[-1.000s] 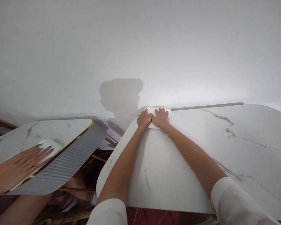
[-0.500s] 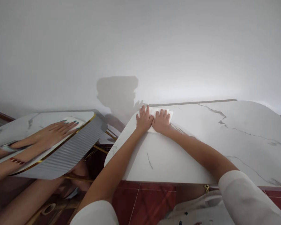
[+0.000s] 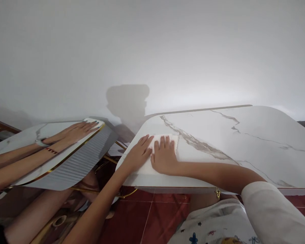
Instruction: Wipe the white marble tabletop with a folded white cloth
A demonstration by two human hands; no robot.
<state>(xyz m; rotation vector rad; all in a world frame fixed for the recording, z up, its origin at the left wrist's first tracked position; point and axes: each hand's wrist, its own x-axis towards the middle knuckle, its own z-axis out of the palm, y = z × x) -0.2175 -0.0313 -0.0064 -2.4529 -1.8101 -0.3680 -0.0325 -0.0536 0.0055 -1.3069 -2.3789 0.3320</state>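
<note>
Seen from the head-worn camera, a person's left hand (image 3: 139, 153) and right hand (image 3: 165, 155) lie flat, fingers extended, on a white cloth (image 3: 147, 167) near the rounded left end of a marble-patterned table (image 3: 264, 142). Neither hand grips; both bear down from above, the right over the cloth's right part, the left along its left side. The cloth looks light, soft and limp, unlikely to break, and would probably slide readily on the smooth top, yet bunch if pushed from one edge alone. Its middle, under flat palms, seems the surest hold; for lifting, the uncovered far corner beside the right fingertips looks easiest to pinch. At left, a co-worker's hands (image 3: 83, 129) rest at the corner of a second table (image 3: 25, 137).
</note>
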